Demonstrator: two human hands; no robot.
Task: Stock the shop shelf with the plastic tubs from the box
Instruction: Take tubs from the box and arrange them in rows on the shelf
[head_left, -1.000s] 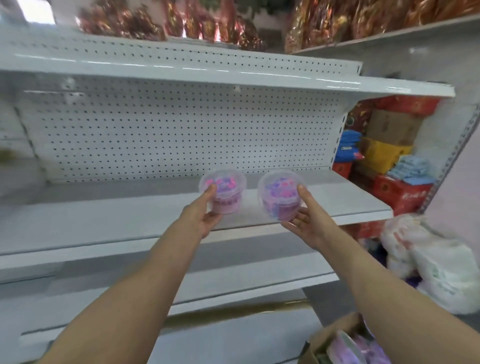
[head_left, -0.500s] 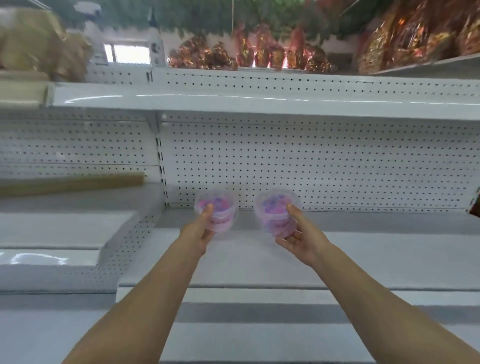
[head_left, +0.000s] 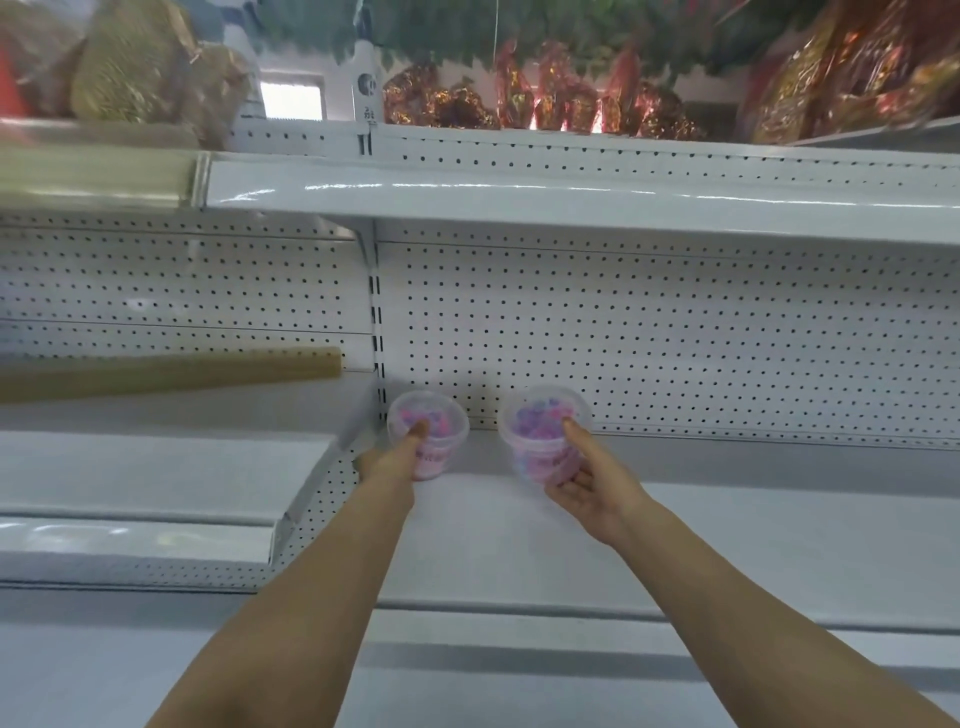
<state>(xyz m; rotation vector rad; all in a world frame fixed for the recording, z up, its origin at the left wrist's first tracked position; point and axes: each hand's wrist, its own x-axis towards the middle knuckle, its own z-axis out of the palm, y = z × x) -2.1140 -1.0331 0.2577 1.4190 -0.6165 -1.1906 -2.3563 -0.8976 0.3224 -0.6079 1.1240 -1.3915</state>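
My left hand (head_left: 389, 462) grips a clear plastic tub with pink contents (head_left: 434, 434), thumb on its lid. My right hand (head_left: 592, 483) holds a second clear tub with purple and pink contents (head_left: 540, 441), thumb on the lid and fingers under its base. Both tubs are at the back left corner of the white shop shelf (head_left: 727, 525), close to the perforated back panel (head_left: 649, 338). Whether they touch the shelf surface I cannot tell. The box is out of view.
A long brown roll (head_left: 171, 371) lies on the neighbouring shelf (head_left: 156, 473) to the left. An upper shelf (head_left: 571, 200) overhangs above. Wrapped red and gold goods (head_left: 571, 98) stand on top. A lower shelf edge (head_left: 623, 639) runs below my arms.
Both hands have carried the tubs further in and down toward the shelf's back left corner. The view has swung left and up, leaving the box and the goods at right out of sight.
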